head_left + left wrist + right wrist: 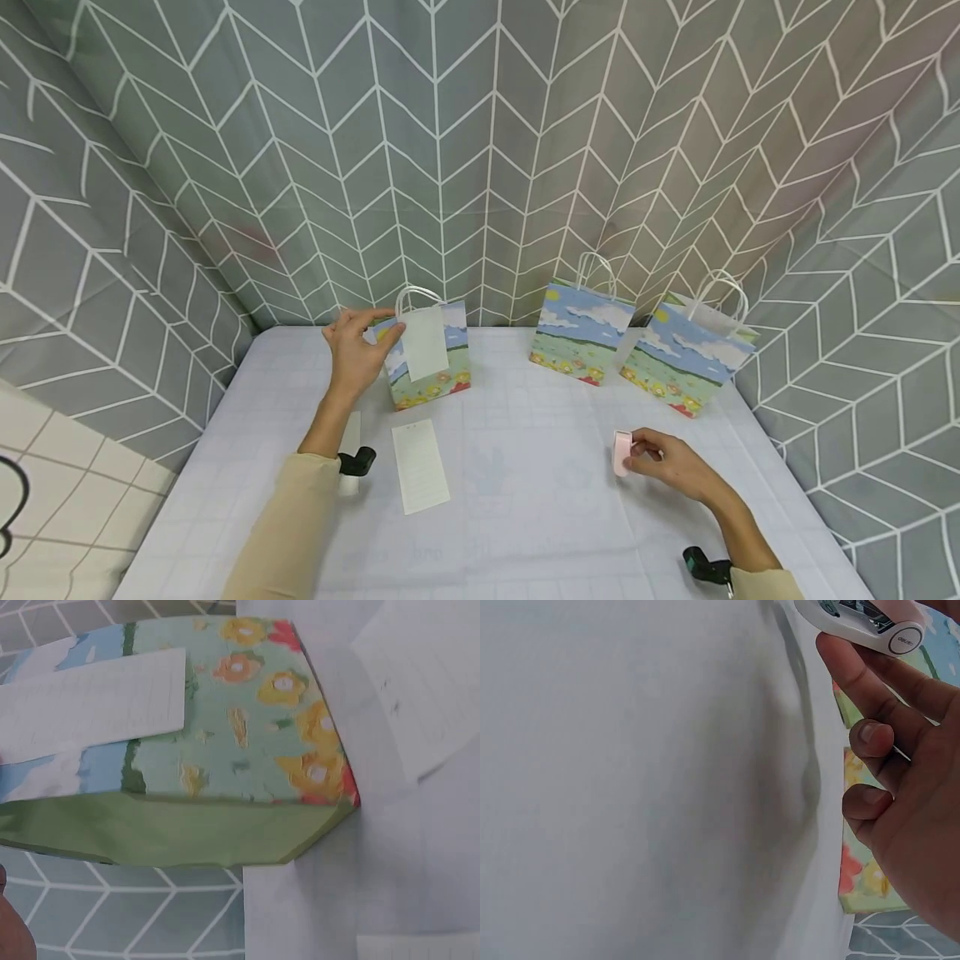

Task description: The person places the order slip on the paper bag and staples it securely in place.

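Observation:
My left hand (356, 354) pinches a lined white paper slip (426, 346) by its upper left edge. The slip lies over the front of a small paper gift bag (454, 375) printed with sky and flowers. In the left wrist view the same slip (97, 701) covers part of the printed side, with the bag's green side panel (172, 829) below it. My right hand (673, 465) grips a small pink-and-white stapler (622, 454) between thumb and fingers, above the table at the right. The right wrist view shows the stapler (885, 630) at the fingertips.
Two matching gift bags (581, 333) stand at the back right, the outermost bag (686, 358) leaning slightly. Another lined slip (420, 467) lies on the white table (525, 483), and a further slip (351, 433) is partly behind the left wrist. A patterned grey curtain (480, 150) surrounds the table.

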A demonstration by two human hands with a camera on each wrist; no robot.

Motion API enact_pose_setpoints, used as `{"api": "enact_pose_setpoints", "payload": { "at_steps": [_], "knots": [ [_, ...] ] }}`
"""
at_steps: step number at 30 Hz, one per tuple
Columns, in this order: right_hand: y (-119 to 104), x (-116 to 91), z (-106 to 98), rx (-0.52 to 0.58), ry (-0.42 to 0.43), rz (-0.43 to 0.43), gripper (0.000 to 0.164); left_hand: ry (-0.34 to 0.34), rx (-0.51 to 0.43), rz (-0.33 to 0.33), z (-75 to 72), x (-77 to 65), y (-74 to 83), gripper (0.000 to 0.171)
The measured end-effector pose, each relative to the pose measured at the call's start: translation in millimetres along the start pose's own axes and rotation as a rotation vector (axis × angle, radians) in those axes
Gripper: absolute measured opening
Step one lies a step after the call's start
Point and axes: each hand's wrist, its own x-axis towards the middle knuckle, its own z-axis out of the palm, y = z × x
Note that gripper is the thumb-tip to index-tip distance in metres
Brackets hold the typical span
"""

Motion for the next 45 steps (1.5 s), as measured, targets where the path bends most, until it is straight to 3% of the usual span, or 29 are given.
{"api": "enact_pose_setpoints", "payload": {
  "at_steps": [7, 15, 21, 38, 45],
  "knots": [
    [8, -8, -2, 0.07, -0.028, 0.077, 0.055, 0.048, 0.031, -0.061, -16.4, 4.4, -10.1, 0.027],
    [14, -15, -5, 0.071, -0.02, 0.152, 0.06, 0.125, 0.057, -0.123, -35.9, 8.5, -21.2, 0.027],
    [18, -20, -9, 0.069, -0.016, 0.187, 0.062, 0.148, 0.083, -0.154, -48.8, 8.1, -29.1, 0.028],
    [29, -25, -15, 0.019, 0.027, 0.16, 0.059, 0.162, 0.132, -0.222, -70.0, 6.3, -41.8, 0.029],
    [33, -26, -17, 0.044, 0.032, 0.156, 0.058, 0.17, 0.13, -0.196, -72.2, 6.2, -45.2, 0.028]
  ]
}}
